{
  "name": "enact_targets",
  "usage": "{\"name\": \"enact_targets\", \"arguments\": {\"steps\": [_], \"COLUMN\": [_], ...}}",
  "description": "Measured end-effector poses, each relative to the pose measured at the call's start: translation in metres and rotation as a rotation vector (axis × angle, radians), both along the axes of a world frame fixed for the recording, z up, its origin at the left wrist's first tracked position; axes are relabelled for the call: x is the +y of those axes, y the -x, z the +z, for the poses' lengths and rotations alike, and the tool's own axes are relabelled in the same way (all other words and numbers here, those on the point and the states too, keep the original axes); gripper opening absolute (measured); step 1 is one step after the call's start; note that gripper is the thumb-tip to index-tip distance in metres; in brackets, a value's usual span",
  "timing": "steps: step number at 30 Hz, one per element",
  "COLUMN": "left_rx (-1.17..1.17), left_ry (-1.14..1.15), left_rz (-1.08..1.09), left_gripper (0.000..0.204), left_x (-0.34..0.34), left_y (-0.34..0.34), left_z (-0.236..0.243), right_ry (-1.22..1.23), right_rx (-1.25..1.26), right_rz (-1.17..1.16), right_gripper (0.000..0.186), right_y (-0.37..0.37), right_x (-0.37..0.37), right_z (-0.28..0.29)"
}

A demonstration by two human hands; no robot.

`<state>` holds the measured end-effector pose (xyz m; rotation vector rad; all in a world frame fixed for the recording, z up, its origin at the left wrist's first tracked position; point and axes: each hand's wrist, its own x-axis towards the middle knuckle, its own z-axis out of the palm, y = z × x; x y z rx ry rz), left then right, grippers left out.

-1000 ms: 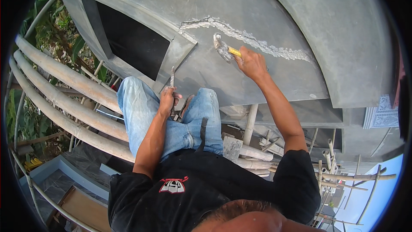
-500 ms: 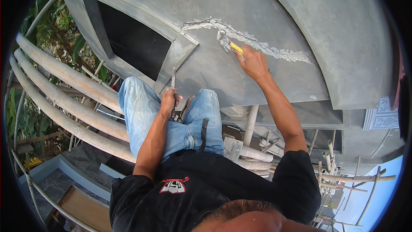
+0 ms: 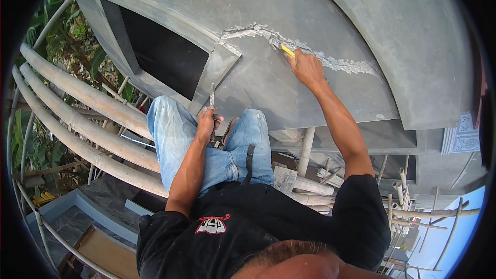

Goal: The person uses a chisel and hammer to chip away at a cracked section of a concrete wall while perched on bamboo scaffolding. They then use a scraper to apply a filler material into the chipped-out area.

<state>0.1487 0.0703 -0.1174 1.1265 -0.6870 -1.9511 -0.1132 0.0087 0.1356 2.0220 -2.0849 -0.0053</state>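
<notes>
My right hand [image 3: 308, 68] is closed round the yellow handle of a hammer [image 3: 288, 50]. The hammer's head, partly blurred, is at the lower edge of a rough chipped groove [image 3: 345, 65] running across the grey plastered wall [image 3: 305, 101]. Over my lap, beside my knees, my left hand [image 3: 207, 123] grips a narrow metal chisel [image 3: 212, 94]. The chisel's dusty blade points up toward the wall, apart from the groove. Its lower end is partly hidden by my fingers.
A dark window opening [image 3: 163, 46] with a plastered frame lies at the upper left. Thick bamboo poles [image 3: 103, 93] run along my left side. More bamboo scaffolding [image 3: 431, 213] stands at the lower right. A grey block [image 3: 284, 178] is beside my hip.
My right hand has moved the hammer up the wall, bringing its head to the groove's edge. My left hand keeps its hold on the chisel. The whole view has shifted slightly.
</notes>
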Motion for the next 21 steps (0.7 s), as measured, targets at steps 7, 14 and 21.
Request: {"name": "enact_targets", "arguments": {"steps": [7,14,21], "left_rx": [-0.019,-0.029,-0.032], "left_ry": [0.006,-0.023,-0.01], "left_rz": [-0.022,-0.019,-0.022], "left_gripper": [0.026,0.026,0.032], "left_x": [-0.005,-0.002,0.0], "left_y": [0.002,0.0,-0.001], "left_z": [0.001,0.001,0.0], "right_ry": [-0.006,-0.014,-0.052], "right_rx": [-0.044,-0.053,-0.058], "right_rz": [0.106,-0.026,0.088], "right_gripper": [0.037,0.04,0.04], "right_y": [-0.005,-0.011,0.001], "right_x": [-0.007,-0.005,0.018], "right_z": [0.002,-0.006,-0.008]}}
